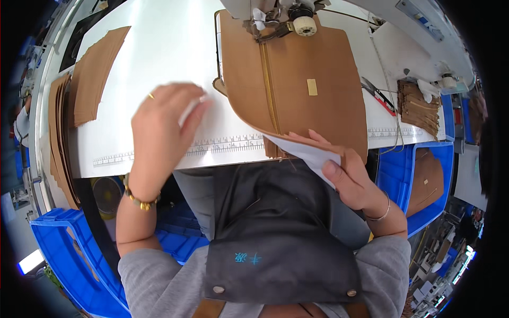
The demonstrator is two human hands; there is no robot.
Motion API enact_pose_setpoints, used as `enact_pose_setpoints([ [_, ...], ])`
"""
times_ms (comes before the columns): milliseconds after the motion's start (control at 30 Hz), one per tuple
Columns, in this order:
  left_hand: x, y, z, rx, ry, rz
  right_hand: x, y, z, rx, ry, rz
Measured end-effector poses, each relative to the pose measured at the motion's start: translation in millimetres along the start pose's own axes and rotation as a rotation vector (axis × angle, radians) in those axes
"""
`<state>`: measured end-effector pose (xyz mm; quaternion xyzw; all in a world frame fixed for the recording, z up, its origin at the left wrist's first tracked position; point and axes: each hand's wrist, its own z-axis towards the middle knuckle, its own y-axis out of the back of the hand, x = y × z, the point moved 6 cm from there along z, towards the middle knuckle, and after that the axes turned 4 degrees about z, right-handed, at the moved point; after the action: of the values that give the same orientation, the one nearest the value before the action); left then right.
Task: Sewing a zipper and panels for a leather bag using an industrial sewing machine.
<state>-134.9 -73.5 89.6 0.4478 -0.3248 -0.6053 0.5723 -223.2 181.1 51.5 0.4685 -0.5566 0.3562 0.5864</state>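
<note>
Spanning the scene, a white flat worktable carries a white metal sewing machine, far; beneath its foot lies a large brown fabric-like panel. The right hand pinches its upturned near edge; uneven pulling could skew it. The left hand, apart at left, curls loosely, contents unclear. Twisting could pucker the narrow gold-toothed zip.

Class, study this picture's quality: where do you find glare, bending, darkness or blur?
Head view: pale glare on the white table; ruler marks curve with the fisheye bend; corners fall to black; a light at lower left is washed out; the left hand looks slightly soft, perhaps from motion, while the zipper on the brown panel is fairly clear.
</note>
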Motion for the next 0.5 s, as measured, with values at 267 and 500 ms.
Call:
enact_pose_setpoints([
  [267, -63.6, -21.5, -34.9, -0.098, -0.382, -0.161, 1.1, -4.9, 2.6, -0.002, 0.025, -0.045],
  [500, -70.3, -30.4, -35.8, -0.132, -0.439, -0.062, 3.2, -6.0, 1.6, 0.034, 0.050, -0.116],
])
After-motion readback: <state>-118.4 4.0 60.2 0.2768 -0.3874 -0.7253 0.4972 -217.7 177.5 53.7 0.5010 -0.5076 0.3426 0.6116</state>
